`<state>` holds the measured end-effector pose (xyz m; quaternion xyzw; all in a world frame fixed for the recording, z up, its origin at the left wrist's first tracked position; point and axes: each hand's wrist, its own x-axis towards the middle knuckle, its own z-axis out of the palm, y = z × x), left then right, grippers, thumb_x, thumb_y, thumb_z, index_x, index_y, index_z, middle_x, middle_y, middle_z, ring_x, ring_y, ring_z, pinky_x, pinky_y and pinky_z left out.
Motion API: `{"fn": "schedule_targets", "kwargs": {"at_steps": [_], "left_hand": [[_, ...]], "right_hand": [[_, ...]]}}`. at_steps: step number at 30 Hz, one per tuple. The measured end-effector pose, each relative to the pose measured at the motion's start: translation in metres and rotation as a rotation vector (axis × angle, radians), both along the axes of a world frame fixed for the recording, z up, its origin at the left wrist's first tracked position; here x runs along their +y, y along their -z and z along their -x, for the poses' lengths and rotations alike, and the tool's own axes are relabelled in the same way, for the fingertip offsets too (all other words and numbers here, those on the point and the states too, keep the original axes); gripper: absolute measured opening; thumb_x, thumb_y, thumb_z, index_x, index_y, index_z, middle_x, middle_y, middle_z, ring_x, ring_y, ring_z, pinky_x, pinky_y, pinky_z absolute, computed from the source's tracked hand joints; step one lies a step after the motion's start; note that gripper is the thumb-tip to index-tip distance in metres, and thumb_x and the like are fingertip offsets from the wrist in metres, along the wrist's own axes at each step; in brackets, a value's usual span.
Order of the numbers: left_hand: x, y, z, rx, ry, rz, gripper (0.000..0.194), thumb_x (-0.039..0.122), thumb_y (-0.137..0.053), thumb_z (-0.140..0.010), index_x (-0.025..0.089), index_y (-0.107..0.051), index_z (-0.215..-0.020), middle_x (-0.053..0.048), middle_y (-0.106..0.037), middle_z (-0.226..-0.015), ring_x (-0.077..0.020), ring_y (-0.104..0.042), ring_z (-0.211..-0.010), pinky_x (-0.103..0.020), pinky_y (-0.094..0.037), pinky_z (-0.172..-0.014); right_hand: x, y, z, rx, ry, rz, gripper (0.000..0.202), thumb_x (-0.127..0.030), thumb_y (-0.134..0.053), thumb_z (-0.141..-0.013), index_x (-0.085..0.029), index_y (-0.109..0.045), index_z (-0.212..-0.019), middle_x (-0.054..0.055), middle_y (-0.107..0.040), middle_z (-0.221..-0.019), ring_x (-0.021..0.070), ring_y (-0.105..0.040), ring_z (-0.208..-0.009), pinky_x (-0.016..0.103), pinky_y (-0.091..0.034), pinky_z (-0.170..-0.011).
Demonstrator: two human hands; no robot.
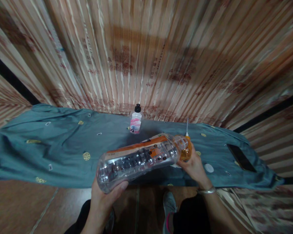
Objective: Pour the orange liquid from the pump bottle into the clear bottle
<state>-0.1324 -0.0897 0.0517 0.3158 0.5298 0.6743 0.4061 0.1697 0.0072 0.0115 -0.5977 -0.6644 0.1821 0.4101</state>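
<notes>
A large clear plastic bottle (pixel 139 159) with an orange printed label lies nearly level in the air above the cloth. Its base rests in my left hand (pixel 104 195), whose thumb presses the lower side. At the bottle's other end, my right hand (pixel 191 162) is wrapped round a small container of amber liquid (pixel 185 152), against the bottle's narrow end. Most of my right fingers are hidden behind these. A thin white tube (pixel 187 126) sticks up just behind the container.
A small bottle (pixel 135 125) with a black cap and pink label stands behind the big bottle. To the right lie a white round disc (pixel 209 168) and a dark phone (pixel 241 158) on the green cloth (pixel 68 139). Patterned curtains (pixel 141 58) hang behind.
</notes>
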Motion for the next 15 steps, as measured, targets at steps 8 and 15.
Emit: {"fn": "schedule_targets", "kwargs": {"at_steps": [8, 15], "left_hand": [[0.0001, 0.0065, 0.0025, -0.003, -0.009, -0.002, 0.069, 0.043, -0.098, -0.057, 0.022, -0.067, -0.115, -0.004, -0.078, -0.097, -0.0243, -0.072, -0.09, -0.031, -0.058, -0.083], [0.0019, 0.0003, -0.0017, 0.024, -0.012, -0.022, 0.074, 0.05, -0.097, -0.057, 0.022, -0.07, -0.12, -0.008, -0.077, -0.105, -0.0319, -0.073, -0.101, -0.043, -0.058, -0.095]], "right_hand": [[0.0001, 0.0002, 0.0001, -0.017, 0.01, 0.004, 0.099, -0.053, -0.086, -0.07, -0.021, -0.043, -0.153, 0.016, -0.067, -0.145, 0.0369, -0.067, -0.13, 0.056, -0.05, -0.115], [-0.0013, -0.0009, 0.0019, -0.002, 0.022, 0.006, 0.101, -0.053, -0.085, -0.071, -0.019, -0.04, -0.154, 0.017, -0.067, -0.143, 0.0363, -0.069, -0.127, 0.055, -0.054, -0.112]]}}
